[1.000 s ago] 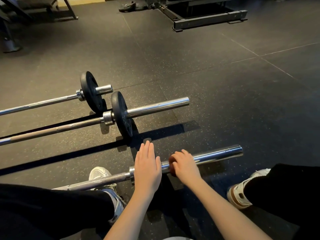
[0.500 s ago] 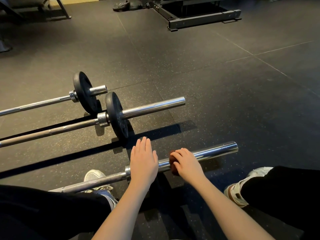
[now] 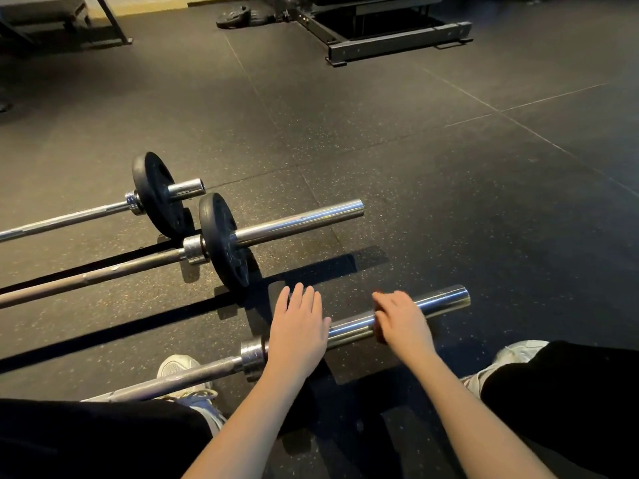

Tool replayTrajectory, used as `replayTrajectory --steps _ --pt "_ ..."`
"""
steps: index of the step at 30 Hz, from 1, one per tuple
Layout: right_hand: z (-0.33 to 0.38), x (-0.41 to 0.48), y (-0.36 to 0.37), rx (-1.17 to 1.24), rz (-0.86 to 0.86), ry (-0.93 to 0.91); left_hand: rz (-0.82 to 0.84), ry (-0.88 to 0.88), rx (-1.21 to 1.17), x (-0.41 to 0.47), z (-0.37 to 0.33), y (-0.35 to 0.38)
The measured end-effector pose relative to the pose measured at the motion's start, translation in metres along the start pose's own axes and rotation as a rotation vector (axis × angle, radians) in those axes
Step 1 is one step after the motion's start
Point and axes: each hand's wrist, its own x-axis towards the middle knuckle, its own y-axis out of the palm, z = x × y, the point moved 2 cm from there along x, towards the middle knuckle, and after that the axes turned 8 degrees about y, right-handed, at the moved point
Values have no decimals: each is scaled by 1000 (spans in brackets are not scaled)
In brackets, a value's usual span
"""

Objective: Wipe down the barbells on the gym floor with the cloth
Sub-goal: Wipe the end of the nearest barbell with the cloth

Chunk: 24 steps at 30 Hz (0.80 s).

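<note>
Three barbells lie side by side on the black rubber floor. Across my feet runs the nearest barbell (image 3: 446, 299), its chrome sleeve pointing right. My left hand (image 3: 299, 326) rests flat on that sleeve beside the collar, fingers straight. Further right on the sleeve, my right hand (image 3: 403, 323) curls over it and holds a reddish-brown cloth (image 3: 379, 335), of which only a small edge shows under the fingers. Beyond lie the middle barbell (image 3: 297, 221) and the far barbell (image 3: 69, 217), each with one black plate.
A black rack base (image 3: 397, 48) stands at the back, with loose plates (image 3: 238, 17) beside it. A bench frame (image 3: 114, 25) is at the back left. My white shoes (image 3: 179, 368) (image 3: 518, 354) and black trouser legs flank the nearest bar.
My right hand has slid the cloth to the right along the sleeve, towards its free end. My left hand stays flat near the collar.
</note>
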Motion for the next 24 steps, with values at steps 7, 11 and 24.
replayTrajectory --steps 7,11,24 --pt "4 -8 10 -2 14 24 112 211 -23 20 -23 13" --pt "-36 5 -7 -39 -36 174 183 264 -120 27 -32 28" --pt "-66 11 -25 -36 -114 396 303 204 -288 48 -61 69"
